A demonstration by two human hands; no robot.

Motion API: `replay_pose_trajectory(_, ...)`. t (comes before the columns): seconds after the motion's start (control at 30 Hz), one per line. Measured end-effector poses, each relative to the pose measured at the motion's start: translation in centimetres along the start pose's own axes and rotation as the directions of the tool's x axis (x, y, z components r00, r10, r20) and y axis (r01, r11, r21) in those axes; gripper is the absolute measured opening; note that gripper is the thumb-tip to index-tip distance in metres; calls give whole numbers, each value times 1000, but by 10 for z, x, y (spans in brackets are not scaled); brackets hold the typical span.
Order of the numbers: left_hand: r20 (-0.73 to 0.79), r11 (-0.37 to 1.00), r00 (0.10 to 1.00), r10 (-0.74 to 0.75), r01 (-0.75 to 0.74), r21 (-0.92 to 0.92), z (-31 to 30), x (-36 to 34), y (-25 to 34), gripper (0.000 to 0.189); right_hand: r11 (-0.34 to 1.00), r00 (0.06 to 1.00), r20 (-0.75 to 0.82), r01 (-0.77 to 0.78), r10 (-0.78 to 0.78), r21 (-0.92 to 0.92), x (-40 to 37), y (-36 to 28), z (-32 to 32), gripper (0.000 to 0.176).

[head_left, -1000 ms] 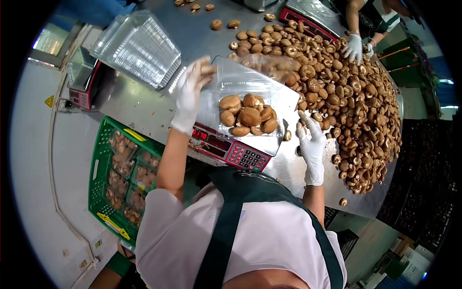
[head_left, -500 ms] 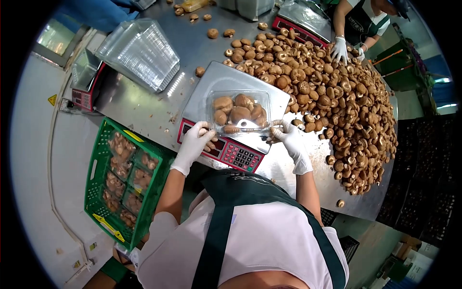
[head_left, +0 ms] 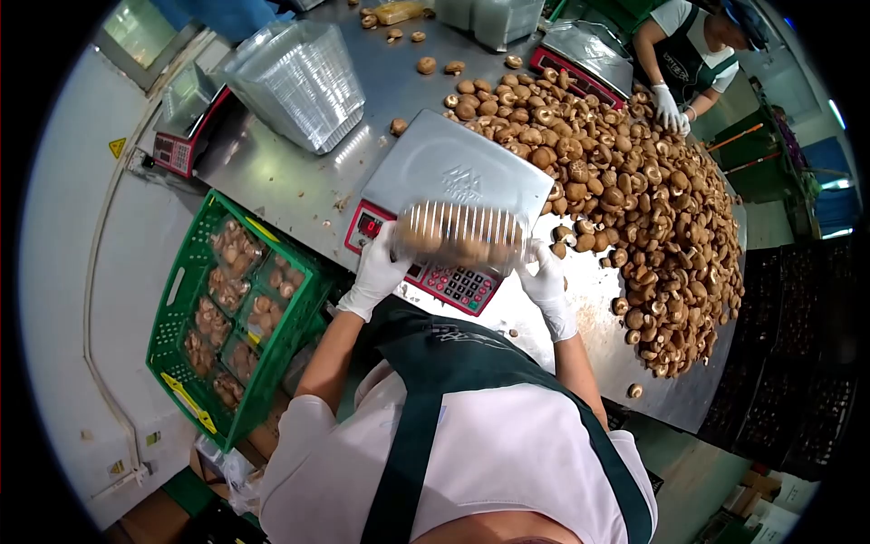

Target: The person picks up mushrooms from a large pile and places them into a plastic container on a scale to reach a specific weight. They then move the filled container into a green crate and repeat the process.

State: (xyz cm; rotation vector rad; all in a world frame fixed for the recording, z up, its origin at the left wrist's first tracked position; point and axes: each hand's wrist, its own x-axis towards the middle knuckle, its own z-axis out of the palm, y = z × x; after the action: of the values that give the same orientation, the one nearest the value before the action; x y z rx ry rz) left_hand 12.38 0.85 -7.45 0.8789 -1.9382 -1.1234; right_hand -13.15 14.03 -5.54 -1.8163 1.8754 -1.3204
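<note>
Holding mushroom clamshell (head_left: 460,234) between left hand (head_left: 376,272) and right hand (head_left: 546,281); scale (head_left: 458,168) logo illegible.

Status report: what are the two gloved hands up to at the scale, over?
Left hand and right hand both gripping clear mushroom pack, tilted over scale keypad. Loose mushroom pile right, green crate left.

A long steel table (head_left: 299,181) fills the middle, its bare top shining under bright overhead light. Left of it lies a pale grey surface (head_left: 72,272) with a small yellow warning sticker (head_left: 118,147), and a window (head_left: 136,27) shows in the top corner. Dark stacked crates (head_left: 797,363) stand in shadow on the right.
</note>
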Motion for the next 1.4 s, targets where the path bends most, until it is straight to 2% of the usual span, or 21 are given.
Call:
replay_pose_trajectory(0.1,-23,974,984,178,-173,146,-13,-2,6,42,937,939,-59,330,-338,-117,15,-17,-2,27)
replay_pose_trajectory(0.13,-74,916,948,310,-277,290,-15,-3,1,40,920,931,-46,348,-362,-183,20,-28,-4,27)
replay_pose_trajectory(0.27,-188,895,899,395,-330,301,-29,-14,3,41,866,879,-76,444,-471,-231,29,-41,7,25)
replay_pose_trajectory(0.43,-263,890,895,361,-247,383,-45,-34,-6,48,873,877,-55,466,-477,-141,32,-44,29,33)
replay_pose_trajectory(0.5,-337,990,931,142,-131,56,-49,-43,-3,54,921,920,-39,388,-389,-42,35,-49,39,29)
replay_pose_trajectory(0.53,-313,924,940,-133,4,-381,-53,-45,7,60,943,943,6,334,-334,8,35,-54,44,30)
replay_pose_trajectory(0.57,-344,863,909,-235,32,-505,-49,-45,23,41,958,957,60,280,-284,57,33,-58,48,32)
replay_pose_trajectory(0.63,76,137,891,-448,153,-979,-49,-50,-12,40,894,964,265,-110,-10,433,11,-34,73,38)
replay_pose_trajectory(0.7,-33,296,953,-300,61,-953,-35,-69,-12,81,909,860,509,-242,38,341,-10,-23,93,44)
replay_pose_trajectory(0.73,-29,279,967,-253,44,-959,-43,-79,8,83,939,820,559,-281,128,197,0,-57,99,45)
replay_pose_trajectory(0.77,2,474,994,-108,54,-879,-43,-87,-9,64,797,812,559,-445,167,408,9,-98,107,37)
replay_pose_trajectory(0.83,-152,195,932,-328,-90,-977,-44,-86,5,54,917,781,624,-262,18,301,9,-103,129,29)
replay_pose_trajectory(0.9,-78,118,924,-374,-36,-992,-75,-104,-25,46,881,763,645,-281,-35,380,13,-118,145,17)
replay_pose_trajectory(0.93,-208,260,800,-563,-68,-963,-98,-98,5,43,900,757,651,-248,-51,359,15,-120,150,17)
replay_pose_trajectory(1.0,-324,307,689,-648,-154,-939,-140,-114,-33,44,917,752,656,-212,-68,339,18,-122,155,17)
replay_pose_trajectory(1.03,-425,418,544,-724,-143,-897,-165,-122,-48,45,934,735,675,-198,-58,297,19,-120,155,18)
replay_pose_trajectory(1.23,-608,621,150,-780,64,-781,-315,-166,-133,49,925,700,701,-344,137,163,11,-97,147,15)
replay_pose_trajectory(1.27,-567,568,68,-821,196,-799,-330,-160,-131,48,920,686,704,-373,183,124,9,-96,145,15)
replay_pose_trajectory(1.33,-694,588,130,-708,653,-477,-353,-174,-191,58,918,702,672,-388,236,83,5,-97,141,15)
replay_pose_trajectory(1.37,-717,498,178,-674,827,-262,-355,-172,-202,63,936,721,649,-349,240,41,-1,-86,142,14)
replay_pose_trajectory(1.4,-726,324,84,-683,925,-198,-357,-180,-242,67,943,737,631,-333,242,27,-3,-87,139,14)
